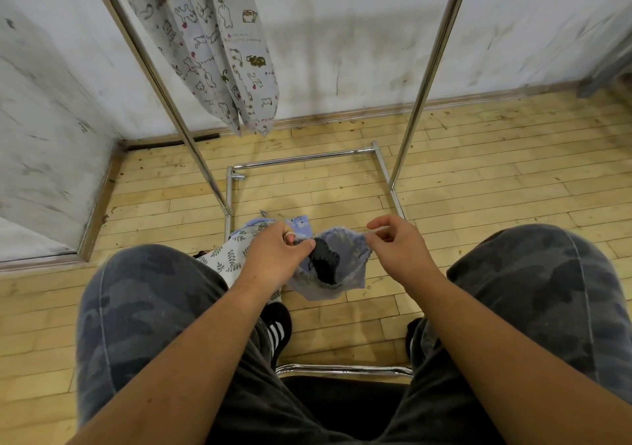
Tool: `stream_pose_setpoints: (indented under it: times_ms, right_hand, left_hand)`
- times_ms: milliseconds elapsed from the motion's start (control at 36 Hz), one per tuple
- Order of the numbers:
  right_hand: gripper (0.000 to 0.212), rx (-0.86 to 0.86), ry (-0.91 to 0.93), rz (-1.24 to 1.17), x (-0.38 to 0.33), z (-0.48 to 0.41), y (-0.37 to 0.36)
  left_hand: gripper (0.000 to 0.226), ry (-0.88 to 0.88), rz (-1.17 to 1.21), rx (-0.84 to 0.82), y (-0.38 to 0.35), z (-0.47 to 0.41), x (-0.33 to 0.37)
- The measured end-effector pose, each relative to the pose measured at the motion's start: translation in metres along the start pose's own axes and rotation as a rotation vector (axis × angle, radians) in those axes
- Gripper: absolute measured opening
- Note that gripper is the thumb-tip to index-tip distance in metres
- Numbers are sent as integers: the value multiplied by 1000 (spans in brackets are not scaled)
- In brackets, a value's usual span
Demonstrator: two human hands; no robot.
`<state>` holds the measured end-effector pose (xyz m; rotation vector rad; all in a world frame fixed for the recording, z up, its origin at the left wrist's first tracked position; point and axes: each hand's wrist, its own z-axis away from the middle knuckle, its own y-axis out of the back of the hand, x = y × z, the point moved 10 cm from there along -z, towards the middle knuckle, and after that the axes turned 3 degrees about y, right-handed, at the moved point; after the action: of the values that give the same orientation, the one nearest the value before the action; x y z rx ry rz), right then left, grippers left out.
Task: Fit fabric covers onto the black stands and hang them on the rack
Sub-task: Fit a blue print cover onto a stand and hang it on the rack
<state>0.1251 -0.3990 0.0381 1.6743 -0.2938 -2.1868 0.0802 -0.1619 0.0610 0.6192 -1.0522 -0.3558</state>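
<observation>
Camouflage trousers [143, 301] cover both knees at the bottom of the view, and between them shows the chrome front edge of a chair seat [342, 370], on the near side of the metal clothes rack [428, 78]. Bare forearms reach forward from here toward the rack's floor frame. Just short of that frame, the left hand [273, 256] and the right hand [400, 246] hold a pale blue fabric cover [345, 280] in the air between the knees. Each hand has its fingers curled and pinches one side of the cover's upper edge, so the mouth is stretched open. A black stand [325, 261] sits partly inside that opening, its dark scalloped edge showing next to the left thumb. Under the left wrist, beside the rack's near left foot, lies a heap of white fabric with a green leaf print [229, 256]. A black shoe with white stripes [278, 328] rests on the wooden floor [478, 157] below the cover. From the rack's top, near its left upright, hang grey covers printed with cartoon cats [212, 44], their lower tips above the floor. Behind the rack stands a scuffed white wall [342, 34].
</observation>
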Motion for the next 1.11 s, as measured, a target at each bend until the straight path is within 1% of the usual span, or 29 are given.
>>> stream_pose_setpoints:
  times_ms: [139, 306, 472, 611, 806, 1111]
  right_hand:
    - [10, -95, 41, -68, -14, 7, -11]
    - [11, -229, 149, -38, -28, 16, -28]
    - [15, -255, 221, -19, -38, 20, -32]
    - [11, -299, 246, -40, -45, 25, -37]
    - [11, -306, 232, -92, -48, 26, -37]
    - [12, -330, 183, -214, -50, 26, -36]
  left_hand:
    - [44, -21, -34, -17, -6, 1, 2]
    - [45, -53, -94, -28, -11, 3, 6]
    - [46, -54, -123, -20, -14, 3, 4]
    - [46, -70, -182, -10, -16, 4, 4]
    - [44, -29, -157, 30, -13, 1, -2]
    - [43, -42, -166, 45, -12, -2, -2]
